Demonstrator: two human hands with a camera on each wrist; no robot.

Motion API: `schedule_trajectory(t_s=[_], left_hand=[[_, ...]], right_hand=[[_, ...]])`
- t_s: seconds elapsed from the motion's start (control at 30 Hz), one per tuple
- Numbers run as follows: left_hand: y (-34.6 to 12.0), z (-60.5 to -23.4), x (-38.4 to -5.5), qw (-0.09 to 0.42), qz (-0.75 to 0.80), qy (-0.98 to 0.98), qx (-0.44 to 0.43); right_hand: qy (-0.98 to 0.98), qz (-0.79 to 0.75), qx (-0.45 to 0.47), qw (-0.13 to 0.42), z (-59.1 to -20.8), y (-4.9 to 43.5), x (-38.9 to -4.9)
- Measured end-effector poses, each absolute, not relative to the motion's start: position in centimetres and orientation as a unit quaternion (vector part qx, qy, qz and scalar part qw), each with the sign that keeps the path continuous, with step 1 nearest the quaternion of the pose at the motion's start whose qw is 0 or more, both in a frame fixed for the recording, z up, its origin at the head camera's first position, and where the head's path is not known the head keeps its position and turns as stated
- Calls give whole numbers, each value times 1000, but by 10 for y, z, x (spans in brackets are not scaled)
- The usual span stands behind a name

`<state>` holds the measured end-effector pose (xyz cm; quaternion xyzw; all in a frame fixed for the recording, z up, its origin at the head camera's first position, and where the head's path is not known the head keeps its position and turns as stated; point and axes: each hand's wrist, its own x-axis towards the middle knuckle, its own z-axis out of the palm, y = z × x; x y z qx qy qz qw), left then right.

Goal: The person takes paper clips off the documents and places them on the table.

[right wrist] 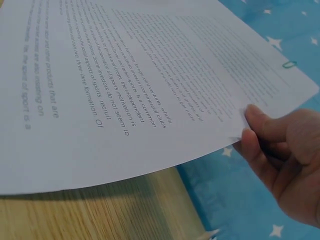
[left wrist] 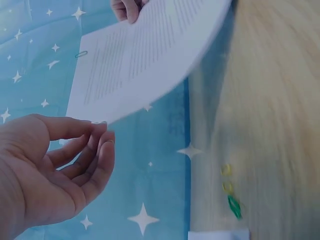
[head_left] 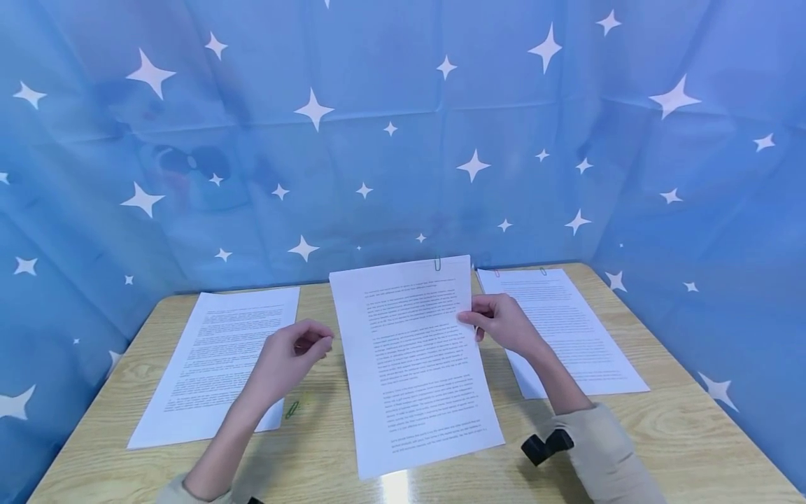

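Observation:
Printed sheets of paper (head_left: 415,364) stand raised above the table, with a green paper clip (head_left: 437,264) on their top edge toward the right. My right hand (head_left: 500,322) pinches their right edge between thumb and fingers, below the clip. Left of the sheets is my left hand (head_left: 296,353), its fingers loosely curled and thumb close to the fingertips. A small gap separates it from the paper in the head view, and I see nothing in it. Below that hand, on the table, lie green paper clips (left wrist: 234,207) beside yellow clips (left wrist: 228,188).
Another printed document (head_left: 220,350) lies on the left of the wooden table (head_left: 327,455). At the right lies a third document (head_left: 567,336), with a pink clip (head_left: 497,274) and a green clip (head_left: 543,271) on its top edge. A blue star-patterned curtain (head_left: 378,154) hangs behind.

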<state>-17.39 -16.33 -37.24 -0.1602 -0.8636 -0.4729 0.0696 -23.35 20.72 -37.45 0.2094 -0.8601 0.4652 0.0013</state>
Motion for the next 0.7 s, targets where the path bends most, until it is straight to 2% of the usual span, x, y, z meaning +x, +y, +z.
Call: schedule_trajectory(t_s=[0.3, 0.7], left_hand=[[-135, -363, -188, 113, -531, -822, -173], [-97, -353, -201, 147, -590, -770, -191]], right_hand=[[-855, 471, 216, 16, -389, 215, -243], [-856, 470, 215, 25, -384, 209, -238]])
